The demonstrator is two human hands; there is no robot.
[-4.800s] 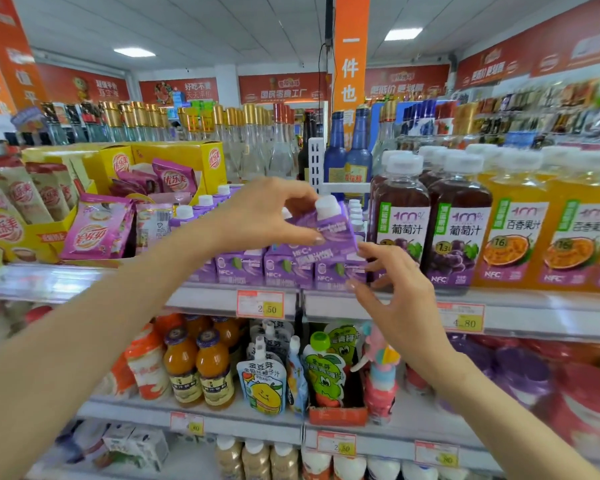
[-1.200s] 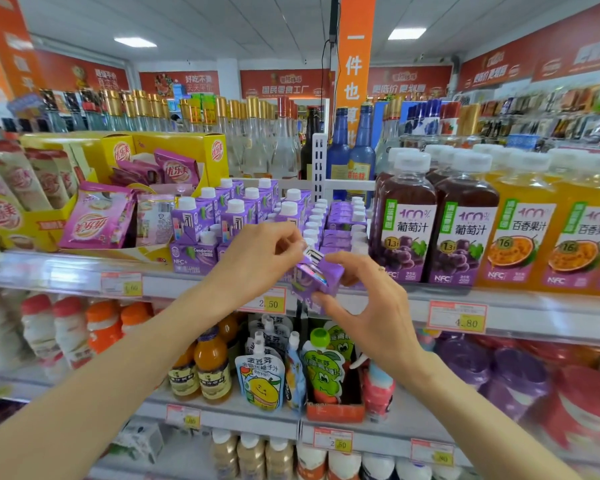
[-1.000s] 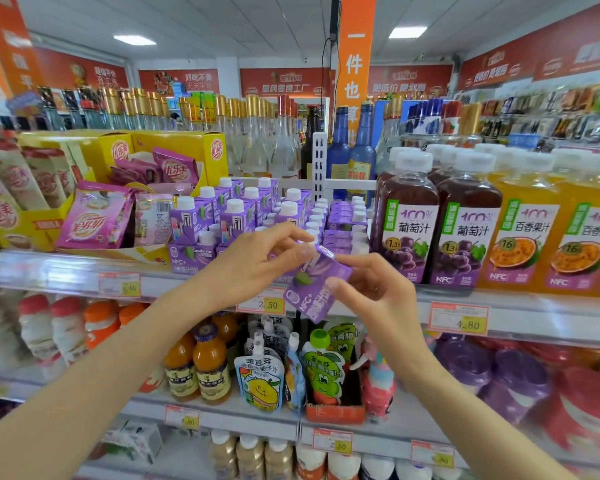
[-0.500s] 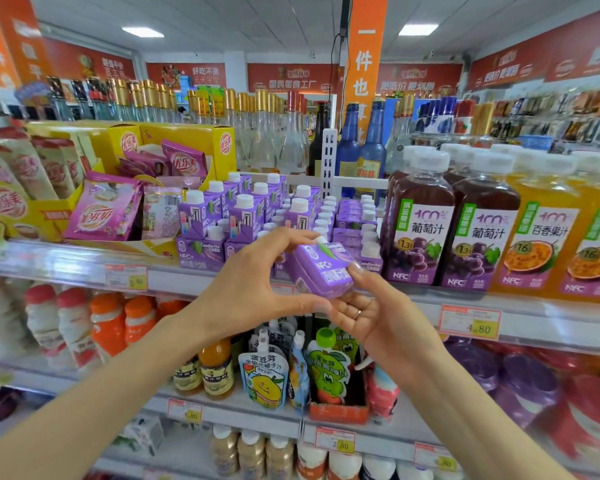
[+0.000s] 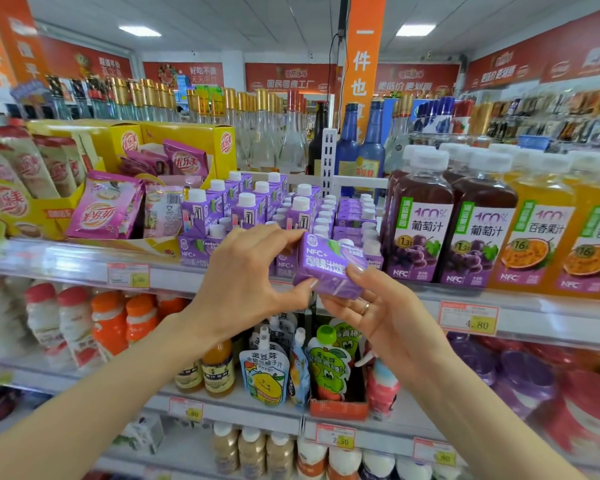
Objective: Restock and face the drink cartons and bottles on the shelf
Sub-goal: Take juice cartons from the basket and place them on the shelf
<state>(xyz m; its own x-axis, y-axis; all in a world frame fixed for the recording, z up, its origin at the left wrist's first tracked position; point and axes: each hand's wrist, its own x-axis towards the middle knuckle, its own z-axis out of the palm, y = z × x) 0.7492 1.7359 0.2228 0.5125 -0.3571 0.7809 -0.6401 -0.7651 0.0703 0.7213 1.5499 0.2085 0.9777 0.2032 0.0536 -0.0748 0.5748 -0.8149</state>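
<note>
**A:** Where do we have the purple juice carton [image 5: 328, 268]?

**B:** In the air between both hands, just in front of the front edge of the shelf [image 5: 551, 318]. It sits before the block of purple cartons [image 5: 253, 209] and left of the grape juice bottles [image 5: 421, 220]. It lies on its side, printed face toward us.

**A:** How are we gripping it?

**B:** Our left hand [image 5: 243, 282] pinches the left end, with fingers curled over the top edge and the thumb pressed up under the bottom corner. Our right hand [image 5: 381, 317] cups it from below. Its fingers are curled beneath and its thumb is clamped on the front face near the lower right corner.

**A:** Why two hands for one small carton?

**B:** The step in hand looks like righting it. Sideways, it can't stand with the others, whose white caps point up. So we want one hand as a pivot and the other to bring the base down, with the label facing the aisle.

**A:** Which end carries the cap?

**B:** Probably the right, where something pale shows behind the top edge. Our own fingers and the blur leave that unsure.

**A:** And where does it go?

**B:** Into the front row at the shelf's front edge, we think. Our hands hide whether a gap waits there.
</note>
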